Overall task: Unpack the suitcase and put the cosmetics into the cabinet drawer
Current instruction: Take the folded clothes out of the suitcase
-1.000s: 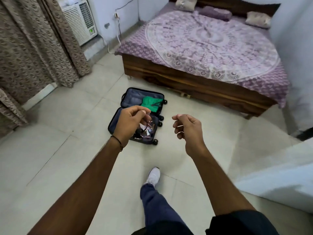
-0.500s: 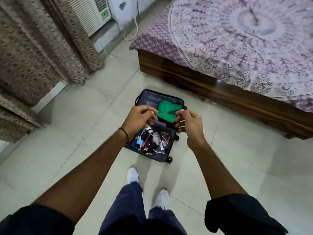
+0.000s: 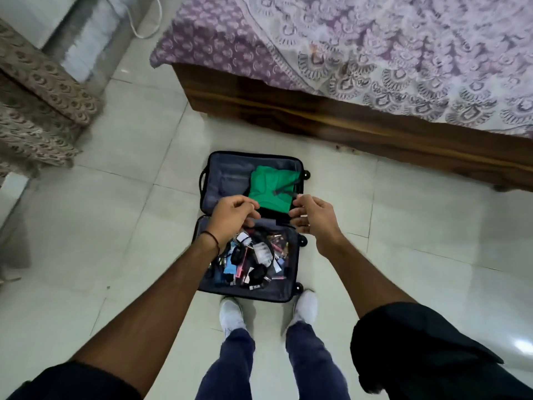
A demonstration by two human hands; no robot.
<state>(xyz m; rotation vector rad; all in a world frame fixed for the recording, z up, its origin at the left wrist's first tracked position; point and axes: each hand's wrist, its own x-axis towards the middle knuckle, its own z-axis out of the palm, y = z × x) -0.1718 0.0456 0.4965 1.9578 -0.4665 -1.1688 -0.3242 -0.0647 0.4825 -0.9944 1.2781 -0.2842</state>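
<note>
A small dark suitcase point(image 3: 208, 180) lies open on the tiled floor, right in front of my feet. Its near half holds a heap of several cosmetics point(image 3: 253, 261): tubes, small bottles and dark cases. In the far half lies a folded green cloth point(image 3: 271, 189) under a dark strap. My left hand point(image 3: 233, 217) hovers over the hinge line between the halves, fingers curled together, with nothing seen in it. My right hand point(image 3: 313, 215) hangs over the suitcase's right edge, fingers also curled and nothing seen in it. No cabinet or drawer is in view.
A wooden bed frame point(image 3: 346, 122) with a purple patterned cover point(image 3: 375, 47) runs along the far right, close behind the suitcase. Patterned curtains point(image 3: 37, 111) hang at the left. My white shoes point(image 3: 230, 313) stand at the suitcase's near edge. Pale floor tiles point(image 3: 115, 226) surround it.
I have stepped up to the suitcase and tilted my view down, so it now sits just beyond my feet. Both hands stayed raised and curled and have spread slightly apart.
</note>
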